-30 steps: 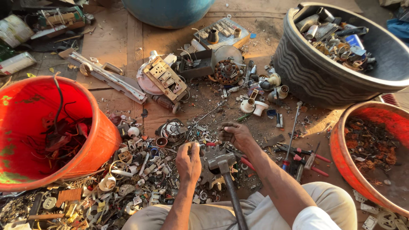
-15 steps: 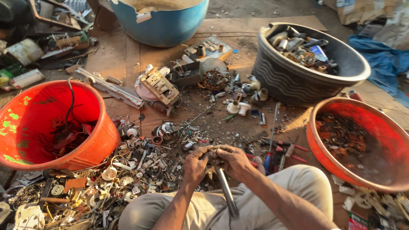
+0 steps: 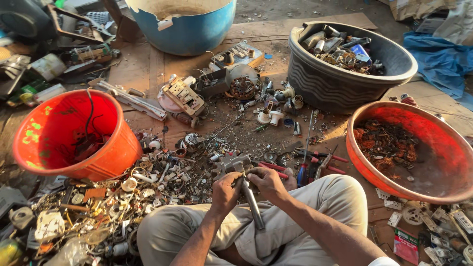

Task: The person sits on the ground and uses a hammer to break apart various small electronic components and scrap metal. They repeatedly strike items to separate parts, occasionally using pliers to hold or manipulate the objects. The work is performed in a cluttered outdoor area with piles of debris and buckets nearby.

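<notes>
Hammer (image 3: pixel 244 184) sits low in the middle of the frame, its grey metal head up near the scrap and its handle running down over my lap. My left hand (image 3: pixel 225 192) is curled shut around the neck just under the head, and my right hand (image 3: pixel 266 181) is closed beside it, fingertips pinching a small piece against the head; I cannot tell what the piece is. Just beyond my hands a pile of small metal and plastic scrap (image 3: pixel 123 192) spreads over the floor toward the lower left. An orange bucket (image 3: pixel 116 152) stands at the left, an orange basin (image 3: pixel 369 167) holding rusty bits at the right, a black tub (image 3: pixel 340 91) of parts at the upper right, and a blue drum (image 3: pixel 197 34) at the top. Screwdrivers with red handles (image 3: pixel 315 162) lie just right of my hands.
</notes>
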